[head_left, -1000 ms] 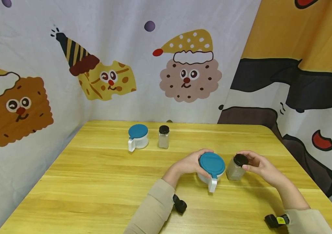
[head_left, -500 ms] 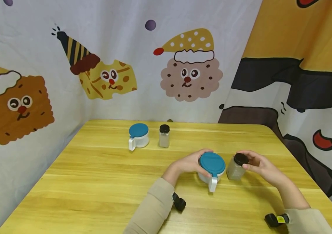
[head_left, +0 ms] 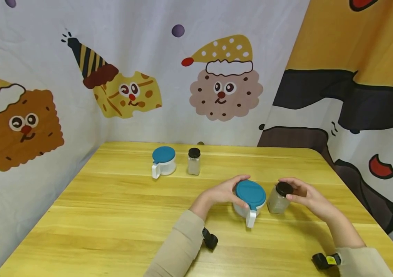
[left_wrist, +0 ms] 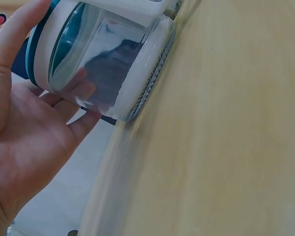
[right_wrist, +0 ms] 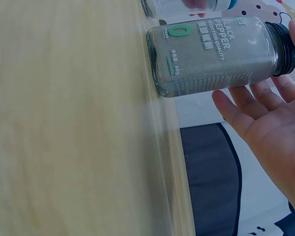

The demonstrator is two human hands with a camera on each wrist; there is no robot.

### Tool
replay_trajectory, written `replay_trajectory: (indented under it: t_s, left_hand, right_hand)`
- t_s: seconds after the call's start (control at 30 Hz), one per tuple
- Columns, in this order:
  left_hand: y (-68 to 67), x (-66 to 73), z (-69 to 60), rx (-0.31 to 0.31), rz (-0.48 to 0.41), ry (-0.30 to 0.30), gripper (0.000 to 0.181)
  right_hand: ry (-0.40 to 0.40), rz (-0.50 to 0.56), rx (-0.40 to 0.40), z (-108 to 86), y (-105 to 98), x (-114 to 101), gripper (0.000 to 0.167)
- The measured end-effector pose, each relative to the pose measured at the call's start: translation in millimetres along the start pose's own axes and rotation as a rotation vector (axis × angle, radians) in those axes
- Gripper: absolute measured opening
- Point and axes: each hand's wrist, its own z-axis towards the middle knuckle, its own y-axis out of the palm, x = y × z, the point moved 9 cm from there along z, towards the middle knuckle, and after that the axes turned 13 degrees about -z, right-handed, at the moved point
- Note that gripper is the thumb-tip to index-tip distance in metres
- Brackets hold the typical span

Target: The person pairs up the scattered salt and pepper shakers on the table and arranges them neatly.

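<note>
My left hand [head_left: 218,194] holds a clear seasoning jar [head_left: 250,194] with a blue lid and a white handle, thumb at the lid and fingers along the far side. Seen from the left wrist, the seasoning jar [left_wrist: 115,59] stands upright on the table and some fingertips show through its clear wall. Just to its right is a black pepper jar [head_left: 278,202], square-sided with a black cap. My right hand [head_left: 310,198] grips it near the cap, between thumb and fingers. The right wrist view shows the pepper jar [right_wrist: 211,56] lettered "BLACK PEPPER", its base on the table.
Farther back on the wooden table [head_left: 120,215] stand a second blue-lidded jar [head_left: 164,159] with a white handle and a smaller black-capped bottle [head_left: 194,161]. A printed cartoon curtain [head_left: 175,96] hangs behind the table.
Both jars stay in place. My left hand has shifted very slightly to the left, its fingertips drawn back a little; my right hand has hardly moved.
</note>
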Motion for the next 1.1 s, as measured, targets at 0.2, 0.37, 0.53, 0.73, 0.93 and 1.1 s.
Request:
replay_trajectory:
  t_s: [0.2,0.37,0.53,0.73,0.93,1.1]
  left_hand:
    - [1.1,6.6,-1.4,-0.013,0.007,0.036,0.090]
    - [-1.7,12.4,-3.3,0.001,0.033,0.053,0.086]
    - [-7.0,16.5,-7.1,0.017,0.066,0.061,0.083]
    - [-16.4,22.1,-11.8,0.039,0.072,0.084,0.082]
    - [-20.7,29.4,-16.0,0.053,0.092,0.116,0.080]
    - [-25.7,39.5,-21.2,0.093,0.129,0.146,0.079]
  right_hand:
    - [0.008,-0.004,0.029,-0.1,-2,-1,0.043]
    - [0.008,0.014,0.063,1.1,-5,-1,0.041]
    - [-0.001,0.005,0.101,2.4,-9,-1,0.040]
    - [-0.040,0.001,0.128,4.8,-14,-8,0.040]
    - [-0.078,0.019,0.143,6.3,-17,-17,0.041]
    - [-0.091,0.009,0.170,10.1,-20,-26,0.042]
